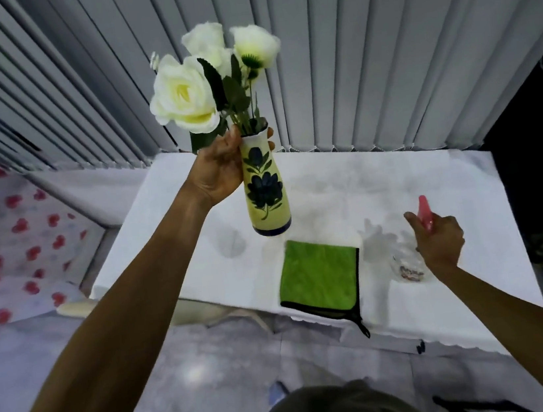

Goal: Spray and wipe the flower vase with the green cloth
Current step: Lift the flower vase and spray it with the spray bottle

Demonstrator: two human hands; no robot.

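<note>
My left hand (220,169) grips the neck of a cream flower vase (265,189) painted with dark blue flowers, holding it upright in the air above the table. White artificial roses (185,96) stick out of its top. My right hand (438,239) is closed around a clear spray bottle (405,266) with a pink trigger head (424,211), low over the table's right side. The green cloth (319,277), folded square with black edging, lies flat near the table's front edge between my two hands.
The table (397,175) is covered by a white cloth. Grey vertical blinds (364,55) hang right behind it. A sheet with red hearts (8,240) lies to the left. A dark area borders the table on the right. The floor below is grey tile.
</note>
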